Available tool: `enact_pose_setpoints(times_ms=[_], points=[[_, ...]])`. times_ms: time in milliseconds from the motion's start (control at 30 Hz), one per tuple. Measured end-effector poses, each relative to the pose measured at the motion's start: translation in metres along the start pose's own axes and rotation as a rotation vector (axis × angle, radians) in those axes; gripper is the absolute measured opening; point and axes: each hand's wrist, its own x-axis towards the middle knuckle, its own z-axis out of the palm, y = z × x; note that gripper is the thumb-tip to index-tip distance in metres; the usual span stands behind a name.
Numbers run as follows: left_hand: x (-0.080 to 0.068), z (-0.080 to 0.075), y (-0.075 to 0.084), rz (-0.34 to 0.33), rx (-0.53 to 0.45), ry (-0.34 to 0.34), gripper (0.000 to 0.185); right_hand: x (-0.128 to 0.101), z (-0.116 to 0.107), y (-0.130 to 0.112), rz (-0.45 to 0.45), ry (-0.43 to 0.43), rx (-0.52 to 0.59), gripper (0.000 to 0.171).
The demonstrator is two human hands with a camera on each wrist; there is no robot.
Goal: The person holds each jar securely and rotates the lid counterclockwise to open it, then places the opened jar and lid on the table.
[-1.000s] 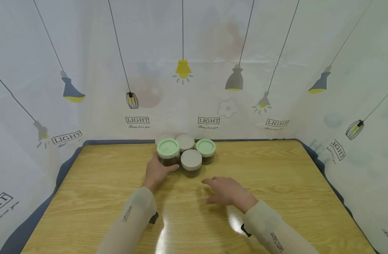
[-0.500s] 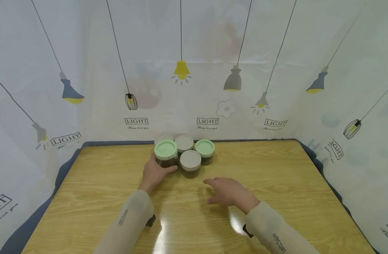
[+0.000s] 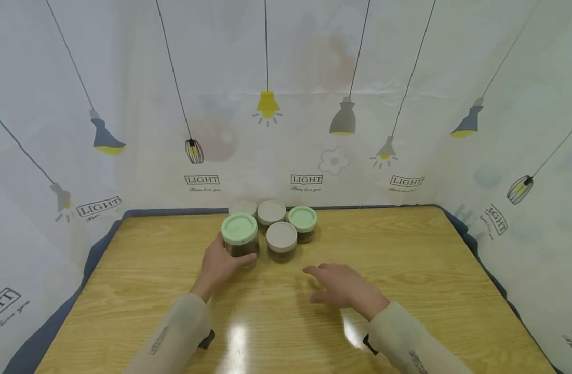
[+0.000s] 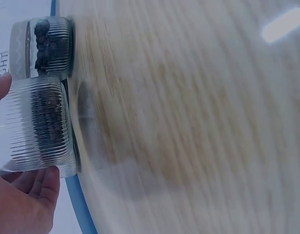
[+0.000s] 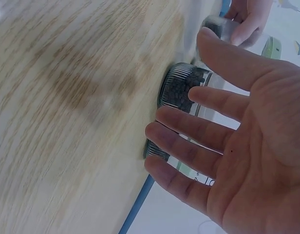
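Green lid (image 3: 239,227) on top, the jar (image 3: 241,248) is about upright at one o'clock from the left hand (image 3: 220,263), whose fingers curl round it. From the right hand (image 3: 344,286), farther off over the bench (image 3: 407,254) with fingers spread and holding nothing, I see it at ten o'clock. Just beside it, at three o'clock, is a pale-lidded jar (image 3: 281,241).

The jar (image 4: 40,124) in my left hand (image 3: 217,264) looks like clear, shiny glass with finely ribbed walls; its green lid (image 3: 239,228) seems smooth, matt plastic, as does the beige lid (image 3: 281,236) nearby. My tabletop (image 3: 384,244) is glossy and wood-grained, my sleeves (image 3: 173,330) matt cloth, the backdrop (image 3: 309,57) faintly creased sheeting.
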Motion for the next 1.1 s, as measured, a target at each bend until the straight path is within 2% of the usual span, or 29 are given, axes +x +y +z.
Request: enact_pose_setpoints(times_ms=[267,567,833,1100], points=[[-0.024,-0.006,0.003,0.03,0.001,-0.053,0.103,-0.007,0.0,0.005,0.001,0.024,0.002,0.063],[-0.044,-0.001,0.007,0.086,-0.016,-0.11,0.101,-0.013,-0.003,0.007,0.01,0.021,0.033,0.062],[-0.055,0.012,0.017,0.107,-0.055,-0.178,0.101,-0.019,-0.01,0.009,0.005,0.051,-0.019,0.064],[-0.06,0.029,0.028,0.175,-0.076,-0.212,0.1,-0.024,-0.023,0.011,0.004,0.072,-0.032,0.066]])
